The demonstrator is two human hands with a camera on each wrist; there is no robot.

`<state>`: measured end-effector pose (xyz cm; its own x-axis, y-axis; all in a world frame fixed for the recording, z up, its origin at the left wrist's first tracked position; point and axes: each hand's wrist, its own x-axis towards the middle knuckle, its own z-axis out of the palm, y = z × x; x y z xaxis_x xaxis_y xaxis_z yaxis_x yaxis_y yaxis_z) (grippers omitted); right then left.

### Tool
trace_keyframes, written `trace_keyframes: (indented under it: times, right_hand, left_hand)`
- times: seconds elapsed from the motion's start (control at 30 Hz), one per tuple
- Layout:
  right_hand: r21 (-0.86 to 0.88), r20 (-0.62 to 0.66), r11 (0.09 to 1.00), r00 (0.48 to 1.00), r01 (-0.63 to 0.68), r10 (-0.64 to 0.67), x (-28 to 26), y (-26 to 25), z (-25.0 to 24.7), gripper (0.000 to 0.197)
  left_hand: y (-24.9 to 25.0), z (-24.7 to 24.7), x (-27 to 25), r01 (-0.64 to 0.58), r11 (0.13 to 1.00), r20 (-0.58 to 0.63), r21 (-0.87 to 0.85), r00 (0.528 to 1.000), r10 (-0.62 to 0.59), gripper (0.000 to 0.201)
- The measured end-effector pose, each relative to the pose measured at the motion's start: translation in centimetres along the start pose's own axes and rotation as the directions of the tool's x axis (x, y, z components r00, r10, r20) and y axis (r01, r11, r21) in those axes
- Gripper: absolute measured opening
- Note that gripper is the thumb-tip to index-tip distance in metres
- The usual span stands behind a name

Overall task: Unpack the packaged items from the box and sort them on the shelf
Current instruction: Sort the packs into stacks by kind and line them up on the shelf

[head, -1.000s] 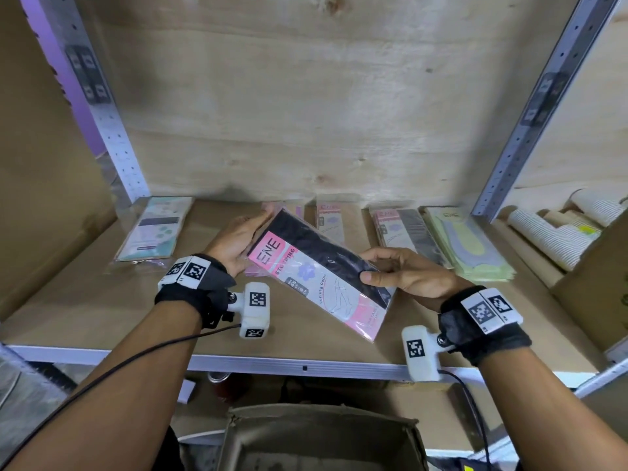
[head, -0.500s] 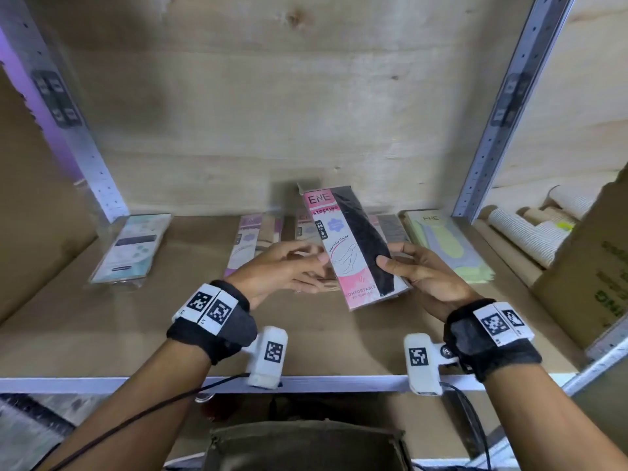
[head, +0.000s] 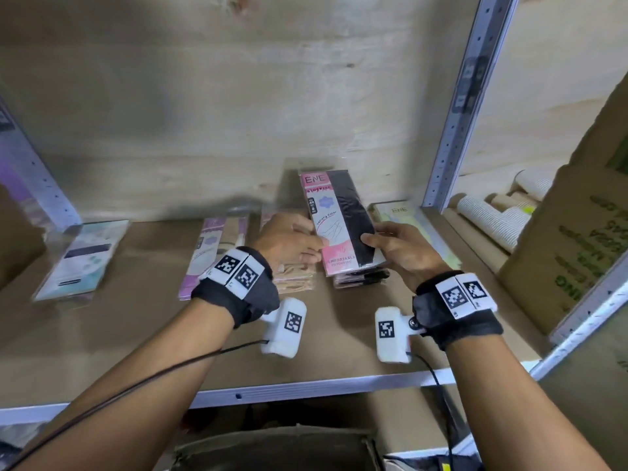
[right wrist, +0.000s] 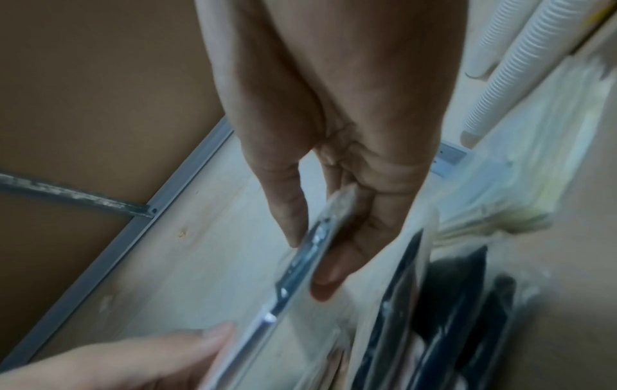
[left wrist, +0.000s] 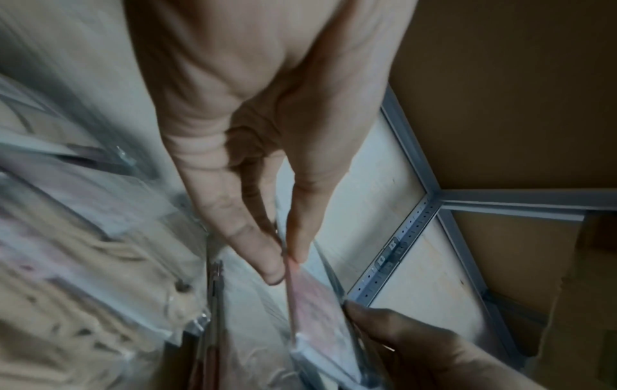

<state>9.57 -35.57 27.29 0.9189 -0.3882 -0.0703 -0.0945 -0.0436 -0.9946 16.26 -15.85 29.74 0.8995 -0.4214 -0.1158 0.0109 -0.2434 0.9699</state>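
A pink and black stocking packet (head: 338,219) is held tilted just above a stack of like black packets (head: 362,277) on the shelf board (head: 136,328). My left hand (head: 294,241) pinches its left edge between thumb and fingers; the left wrist view shows that pinch on the packet edge (left wrist: 293,266). My right hand (head: 396,244) pinches the right edge, thumb on top, and the packet's edge (right wrist: 307,253) sits between thumb and fingers in the right wrist view. The open cardboard box (head: 272,448) is below the shelf's front rail.
Other packets lie along the back of the shelf: a teal one (head: 81,260) at left, a purple one (head: 210,253), a beige stack (head: 295,278), a pale green one (head: 407,219). A metal upright (head: 455,127) stands at right, with ribbed white rolls (head: 492,219) and a big carton (head: 571,232) beyond.
Both hands have carried the packet from over the shelf's front toward the back, turned it lengthwise and lowered it onto the black stack. The left hand shifted from the packet's top end to its left edge.
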Motion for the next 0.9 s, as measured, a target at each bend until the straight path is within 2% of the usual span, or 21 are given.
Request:
trace_keyframes:
  times: [0.17, 0.27, 0.33, 0.4, 0.53, 0.7, 0.8, 0.9]
  right_hand:
    - [-0.312, -0.043, 0.950, 0.998, 0.021, -0.037, 1.6, -0.7, -0.6, 0.037]
    - [-0.415, -0.119, 0.910, 0.992, -0.013, -0.040, 2.3, -0.6, -0.9, 0.045]
    - [-0.465, -0.158, 0.885, 0.987, -0.040, -0.039, 2.4, -0.5, -0.9, 0.037]
    - [-0.513, -0.170, 0.856, 0.985, -0.054, -0.039, 2.2, -0.4, -0.7, 0.020]
    - [-0.578, -0.179, 0.813, 0.983, -0.069, -0.044, 1.8, -0.4, -0.6, 0.012]
    - [-0.613, -0.210, 0.781, 0.978, -0.124, -0.010, 1.9, -0.3, -0.6, 0.027]
    - [-0.614, -0.217, 0.777, 0.976, -0.139, 0.003, 1.7, -0.3, -0.6, 0.029]
    - [-0.608, -0.212, 0.780, 0.977, -0.148, 0.019, 1.7, -0.3, -0.7, 0.031]
  left_hand:
    - [0.2, 1.5, 2.5, 0.060, 0.997, 0.033, 0.058, 0.998, -0.062, 0.030]
    - [0.1, 2.4, 3.9, 0.119, 0.986, 0.017, 0.120, 0.992, -0.122, 0.033]
    - [0.2, 2.6, 4.5, 0.164, 0.975, 0.004, 0.150, 0.986, -0.166, 0.033]
    - [0.4, 2.8, 5.0, 0.194, 0.964, -0.001, 0.180, 0.980, -0.197, 0.033]
    - [0.8, 3.1, 5.2, 0.223, 0.939, -0.023, 0.261, 0.974, -0.225, 0.025]
    - [0.7, 3.7, 5.4, 0.198, 0.915, -0.043, 0.352, 0.980, -0.195, 0.045]
    - [0.5, 3.8, 5.5, 0.162, 0.904, -0.066, 0.395, 0.987, -0.148, 0.045]
    - [0.4, 4.0, 5.5, 0.182, 0.894, -0.058, 0.409, 0.983, -0.174, 0.048]
